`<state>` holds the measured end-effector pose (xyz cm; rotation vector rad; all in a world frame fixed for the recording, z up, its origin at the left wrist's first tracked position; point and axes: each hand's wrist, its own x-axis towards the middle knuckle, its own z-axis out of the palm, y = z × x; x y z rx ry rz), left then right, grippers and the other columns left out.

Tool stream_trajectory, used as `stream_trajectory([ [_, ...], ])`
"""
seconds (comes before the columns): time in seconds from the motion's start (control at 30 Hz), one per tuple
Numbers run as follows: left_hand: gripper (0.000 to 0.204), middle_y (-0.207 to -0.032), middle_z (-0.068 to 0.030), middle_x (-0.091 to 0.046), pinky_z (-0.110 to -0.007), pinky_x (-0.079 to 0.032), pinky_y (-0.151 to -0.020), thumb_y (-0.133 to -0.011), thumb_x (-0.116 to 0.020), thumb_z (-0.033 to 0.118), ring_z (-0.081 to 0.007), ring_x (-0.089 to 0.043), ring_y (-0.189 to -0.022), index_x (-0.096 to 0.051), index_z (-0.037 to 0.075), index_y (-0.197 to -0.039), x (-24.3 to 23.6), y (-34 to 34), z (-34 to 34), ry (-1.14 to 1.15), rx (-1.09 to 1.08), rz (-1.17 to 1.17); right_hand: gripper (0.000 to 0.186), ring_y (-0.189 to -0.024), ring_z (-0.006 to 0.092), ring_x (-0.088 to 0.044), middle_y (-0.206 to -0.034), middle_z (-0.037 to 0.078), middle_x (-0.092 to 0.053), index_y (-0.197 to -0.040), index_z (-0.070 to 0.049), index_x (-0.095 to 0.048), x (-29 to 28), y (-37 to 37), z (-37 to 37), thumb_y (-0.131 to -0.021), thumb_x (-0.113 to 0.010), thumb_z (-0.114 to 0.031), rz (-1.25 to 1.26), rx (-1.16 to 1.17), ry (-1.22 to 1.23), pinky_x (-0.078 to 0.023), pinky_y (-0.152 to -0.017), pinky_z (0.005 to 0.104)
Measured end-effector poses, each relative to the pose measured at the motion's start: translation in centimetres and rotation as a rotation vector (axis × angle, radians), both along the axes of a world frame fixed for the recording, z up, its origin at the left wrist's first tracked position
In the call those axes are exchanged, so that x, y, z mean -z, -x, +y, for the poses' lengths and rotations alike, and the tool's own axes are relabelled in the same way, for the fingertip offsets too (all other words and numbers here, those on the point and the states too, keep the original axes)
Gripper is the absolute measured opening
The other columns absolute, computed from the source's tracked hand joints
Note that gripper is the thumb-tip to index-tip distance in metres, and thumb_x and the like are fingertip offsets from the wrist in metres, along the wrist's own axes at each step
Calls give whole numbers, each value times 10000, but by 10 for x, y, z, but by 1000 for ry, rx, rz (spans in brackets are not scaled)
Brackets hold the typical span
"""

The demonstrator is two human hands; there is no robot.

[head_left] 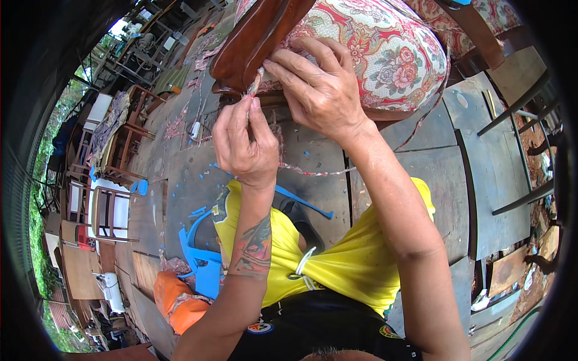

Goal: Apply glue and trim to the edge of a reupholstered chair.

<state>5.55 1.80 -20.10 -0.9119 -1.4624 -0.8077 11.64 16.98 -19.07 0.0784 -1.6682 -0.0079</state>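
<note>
In front of me stands a chair with a padded seat (400, 63) in floral red, cream and grey fabric and a carved, glossy brown wooden frame (256, 39). My left hand (247, 144) is closed in a pinch on a strip of patterned fabric piping (256, 83), just below the frame's lower corner. My right hand (325, 93) reaches over the seat's front, its thumb and fingers bent together on the same piping where the padding meets the wood. A length of the piping (319, 174) loops below the seat, and more runs along its right edge.
Blue strips and offcuts (205, 259) lie on the floor panels by my left leg, near an orange bag (177, 301). Wooden chair frames (111, 207) stand at the left. A second upholstered piece (494, 18) is at the far right, above dark metal legs (521, 198).
</note>
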Motion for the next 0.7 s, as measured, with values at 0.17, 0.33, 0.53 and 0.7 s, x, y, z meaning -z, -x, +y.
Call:
stream_trajectory([
  [0.17,115,-919,-95,-708,-277,-539,-559,-925,-798,83,-173,-683,-790,-760,7,-1003,6,5,2,13,1,-89,345,-1167,230,-596,-1200,-12,-692,-1107,-124,-776,1,1,1,-776,-701,-188,14,1,-2,-428,-1074,444],
  [0.33,151,-901,-91,-714,-263,-530,-564,-967,-762,120,-131,-655,-756,-741,-27,-992,12,-1,8,-12,67,-384,322,-1160,220,-598,-1176,-26,-691,-1074,-125,-771,1,1,0,-777,-698,-224,23,9,-2,-446,-1059,435],
  [0.53,199,-893,-89,-711,-266,-516,-678,-1016,-692,125,-114,-621,-761,-707,-73,-1010,6,-7,13,-187,377,-670,312,-1160,209,-600,-1169,-24,-690,-1068,-124,-765,1,1,1,-784,-688,-229,33,9,-2,-450,-1068,434],
  [0.7,185,-833,-54,-670,-241,-463,-668,-1021,-675,126,-97,-580,-740,-700,-53,-983,5,-5,15,-222,458,-697,307,-1170,208,-601,-1177,-19,-690,-1065,-115,-760,2,1,0,-787,-686,-224,35,-15,17,-431,-1094,437],
])
